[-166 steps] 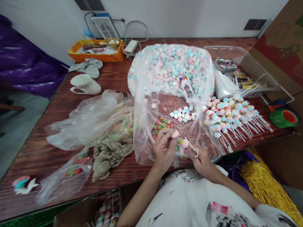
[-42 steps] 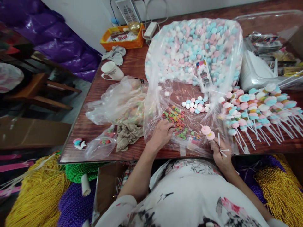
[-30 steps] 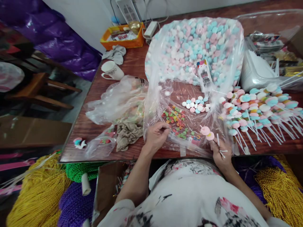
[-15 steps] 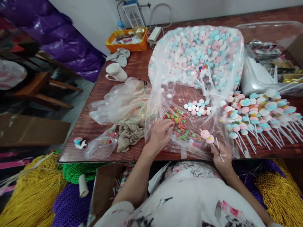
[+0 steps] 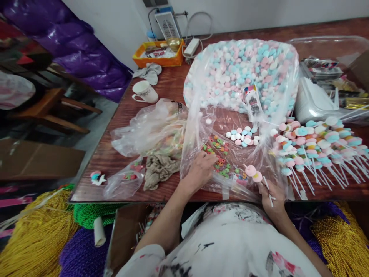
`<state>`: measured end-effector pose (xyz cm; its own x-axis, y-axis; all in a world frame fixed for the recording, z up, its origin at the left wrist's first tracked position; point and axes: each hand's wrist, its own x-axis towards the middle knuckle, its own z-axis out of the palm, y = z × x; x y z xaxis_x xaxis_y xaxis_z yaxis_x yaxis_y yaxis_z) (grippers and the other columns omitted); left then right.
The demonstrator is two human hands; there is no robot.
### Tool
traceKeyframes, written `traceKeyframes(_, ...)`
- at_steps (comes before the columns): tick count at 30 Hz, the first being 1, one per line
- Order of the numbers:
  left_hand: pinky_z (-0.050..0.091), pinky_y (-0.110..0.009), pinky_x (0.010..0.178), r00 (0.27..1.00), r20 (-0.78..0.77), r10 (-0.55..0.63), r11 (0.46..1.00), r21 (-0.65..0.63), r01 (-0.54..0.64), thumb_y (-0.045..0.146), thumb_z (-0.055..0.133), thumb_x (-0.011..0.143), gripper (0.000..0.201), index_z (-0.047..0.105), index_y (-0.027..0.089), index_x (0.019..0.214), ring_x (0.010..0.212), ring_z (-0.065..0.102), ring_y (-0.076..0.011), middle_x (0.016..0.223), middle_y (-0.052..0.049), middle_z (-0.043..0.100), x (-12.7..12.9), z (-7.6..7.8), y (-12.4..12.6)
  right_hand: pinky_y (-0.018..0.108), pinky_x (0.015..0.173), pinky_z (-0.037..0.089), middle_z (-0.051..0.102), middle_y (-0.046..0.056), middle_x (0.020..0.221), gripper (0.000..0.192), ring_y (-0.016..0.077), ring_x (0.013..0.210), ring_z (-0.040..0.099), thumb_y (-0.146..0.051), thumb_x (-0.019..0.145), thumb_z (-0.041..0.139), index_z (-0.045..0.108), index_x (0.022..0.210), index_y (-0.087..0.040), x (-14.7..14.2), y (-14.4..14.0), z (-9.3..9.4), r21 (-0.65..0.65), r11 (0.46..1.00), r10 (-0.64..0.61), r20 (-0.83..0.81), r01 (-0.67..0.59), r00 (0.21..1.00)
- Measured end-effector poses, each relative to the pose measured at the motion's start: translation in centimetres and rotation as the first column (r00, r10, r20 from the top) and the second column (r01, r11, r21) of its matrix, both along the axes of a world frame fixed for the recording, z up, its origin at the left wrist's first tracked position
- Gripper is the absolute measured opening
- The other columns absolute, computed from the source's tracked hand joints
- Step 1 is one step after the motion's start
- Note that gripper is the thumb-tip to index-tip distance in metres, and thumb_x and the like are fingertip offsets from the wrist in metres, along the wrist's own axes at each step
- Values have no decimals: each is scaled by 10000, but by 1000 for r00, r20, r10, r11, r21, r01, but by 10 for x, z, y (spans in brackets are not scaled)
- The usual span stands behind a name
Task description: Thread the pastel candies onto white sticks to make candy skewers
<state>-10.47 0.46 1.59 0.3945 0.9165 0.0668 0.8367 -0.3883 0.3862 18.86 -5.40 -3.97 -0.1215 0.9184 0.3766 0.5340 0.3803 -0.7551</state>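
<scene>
My right hand [image 5: 272, 194] grips a white stick with two pink marshmallows [image 5: 253, 173] threaded on it, plus a couple of spare white sticks, at the table's near edge. My left hand [image 5: 201, 169] rests palm down on a clear plastic sheet, fingertips in a scatter of small coloured cereal rings [image 5: 219, 154]; whether it pinches a ring is hidden. A small heap of loose pastel marshmallows [image 5: 242, 135] lies just beyond. A large clear bag of pink, blue and white marshmallows [image 5: 242, 73] fills the table's middle.
Finished marshmallow sticks [image 5: 314, 142] are piled at the right. Crumpled plastic bags [image 5: 150, 129] and a beige cloth [image 5: 160, 171] lie left of my hands. A white mug [image 5: 144, 91], an orange tray [image 5: 158, 55] and a clear bin [image 5: 325, 77] stand farther back. Yellow and purple cord bundles [image 5: 37, 234] lie below the table.
My left hand dipped into the cereal rings, lifted slightly, then settled on them again. My right hand stayed put with the stick. The view shifted down and left.
</scene>
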Motion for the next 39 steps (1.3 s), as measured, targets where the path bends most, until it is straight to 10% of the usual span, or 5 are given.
traceKeyframes(6, 457, -357, 914, 983, 167, 72, 994, 65, -84, 138, 461, 895, 257, 690, 207, 991, 966, 631, -192, 1049, -64, 716, -4, 6, 34, 269, 579, 510, 695, 34, 788, 171, 156, 616, 632, -215, 938, 524, 656, 1042, -189, 0, 1, -1, 22, 999, 38, -7, -38, 999)
traceKeyframes(12, 444, -414, 937, 985, -140, 100, 995, 44, -95, 35, 464, 791, 339, 692, 175, 999, 1007, 600, -260, 1063, -118, 695, -16, 6, 67, 272, 587, 510, 687, 31, 786, 161, 159, 626, 631, -203, 936, 527, 652, 1039, -196, 1, 0, -1, -4, 998, 67, -27, -67, 997)
traceKeyframes(21, 470, -407, 837, 924, -335, 187, 982, 63, -176, 69, 515, 753, 217, 684, 185, 825, 975, 572, -297, 937, -124, 677, -31, 4, 52, 274, 651, 527, 697, 50, 866, 165, 162, 698, 653, -141, 930, 523, 638, 1037, -191, 1, 1, 0, -36, 989, 137, -94, -141, 986)
traceKeyframes(39, 468, -357, 889, 972, -184, 148, 984, -70, -163, 124, 500, 745, 258, 678, 160, 928, 943, 584, -229, 981, -97, 650, -32, 0, 96, 273, 665, 534, 694, 40, 877, 212, 164, 721, 664, -116, 926, 521, 635, 1082, -204, -1, 2, 2, -28, 987, 153, -124, -158, 980)
